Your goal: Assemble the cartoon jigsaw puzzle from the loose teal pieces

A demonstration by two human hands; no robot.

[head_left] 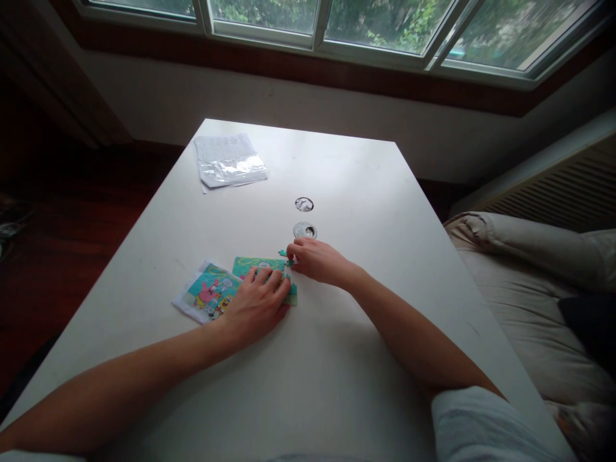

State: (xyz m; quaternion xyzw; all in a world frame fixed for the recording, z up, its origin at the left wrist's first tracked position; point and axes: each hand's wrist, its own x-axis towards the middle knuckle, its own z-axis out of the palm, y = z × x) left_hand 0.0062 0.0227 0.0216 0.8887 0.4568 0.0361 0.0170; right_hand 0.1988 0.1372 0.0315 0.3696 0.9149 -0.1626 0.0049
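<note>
A partly joined jigsaw puzzle [250, 262] in green and teal, with cartoon figures, lies flat on the white table [366, 192]. My left hand [260, 300] rests on its lower part with the fingers spread, covering much of the picture. At the puzzle's upper right corner, my right hand [314, 260] pinches a small green puzzle piece [290, 262] between thumb and fingers. Another small green piece [282, 253] lies just above it. Left of the puzzle is a picture sheet [212, 289] with similar cartoon figures, its right side partly hidden by my left hand.
Papers with a clear plastic bag [231, 160] lie at the table's far left. Two round fittings, a hole [304, 204] and a grommet [305, 230], sit in the tabletop beyond my right hand. A light padded seat [510, 282] stands along the right side.
</note>
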